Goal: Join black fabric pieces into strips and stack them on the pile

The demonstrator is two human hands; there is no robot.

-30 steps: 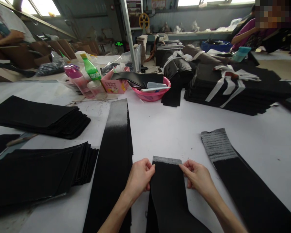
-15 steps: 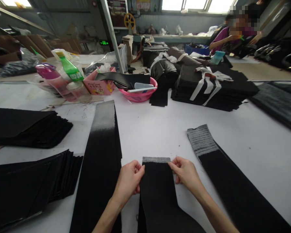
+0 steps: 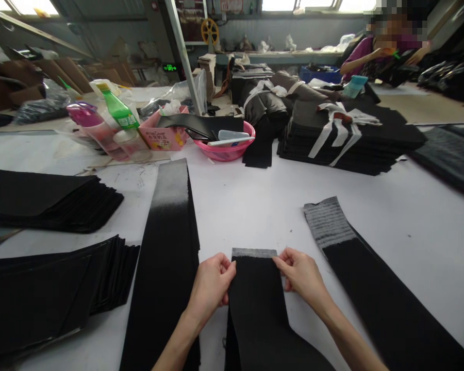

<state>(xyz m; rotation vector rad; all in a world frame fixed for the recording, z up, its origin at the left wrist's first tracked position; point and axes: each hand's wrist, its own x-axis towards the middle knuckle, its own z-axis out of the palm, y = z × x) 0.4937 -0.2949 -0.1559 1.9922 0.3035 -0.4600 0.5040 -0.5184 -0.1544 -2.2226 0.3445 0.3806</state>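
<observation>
In front of me lies a black sheet piece (image 3: 261, 304) with a narrow grey strip along its far edge. My left hand (image 3: 212, 281) pinches its left edge near that strip. The right edge is pinched between thumb and fingers of my right hand (image 3: 301, 270). Below the strip the piece widens toward the lower right, with more black material showing under its left side. On the left runs a long black stack of strips (image 3: 160, 257) with a grey end. To the right, another stack of black strips (image 3: 386, 288) has a grey, striped, stepped end.
Two black stacks (image 3: 54, 201) lie far left. Beyond stand a pink basin (image 3: 228, 150) with tools, a pink box (image 3: 166, 138), a green bottle (image 3: 118, 108) and a tied black bundle (image 3: 344, 134). A person (image 3: 386, 51) works at the back right.
The view has shifted slightly, so everything sits a little further right. Both hands keep their pinch on the black sheet piece, which looks unchanged.
</observation>
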